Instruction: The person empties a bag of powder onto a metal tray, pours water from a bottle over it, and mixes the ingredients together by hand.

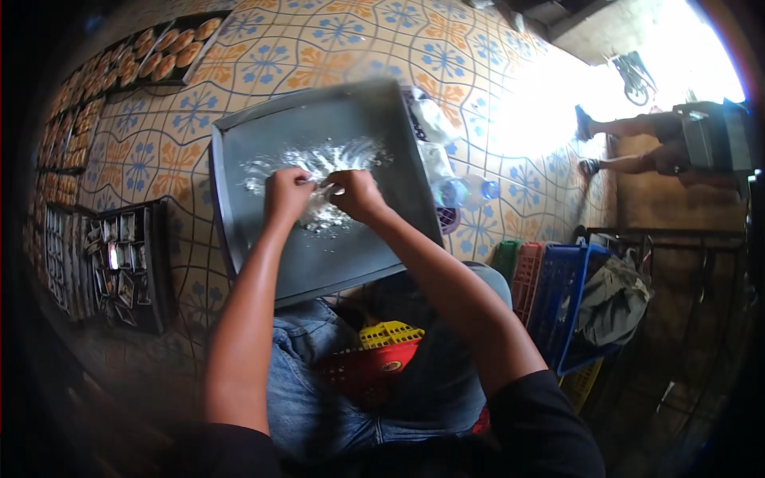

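Note:
A large grey metal tray (319,263) with raised rims lies in front of me, across my knees. White powder (325,223), which looks like flour, is spread over its middle, with streaks toward the far side. Above the powder my left hand (285,193) is closed, its thumb and fingers pinched together. My right hand (358,193) is close beside it, fingers curled and also pinching. Something small and whitish shows between the two hands, but its kind is too unclear to tell.
Trays of baked buns (171,52) line the patterned tile floor at far left; nearer stands a rack of metal moulds (119,255). Right of my tray are a clear bottle (478,190) and white bags (434,163). Stacked plastic crates (558,287) stand at right. A person (669,143) stands beyond.

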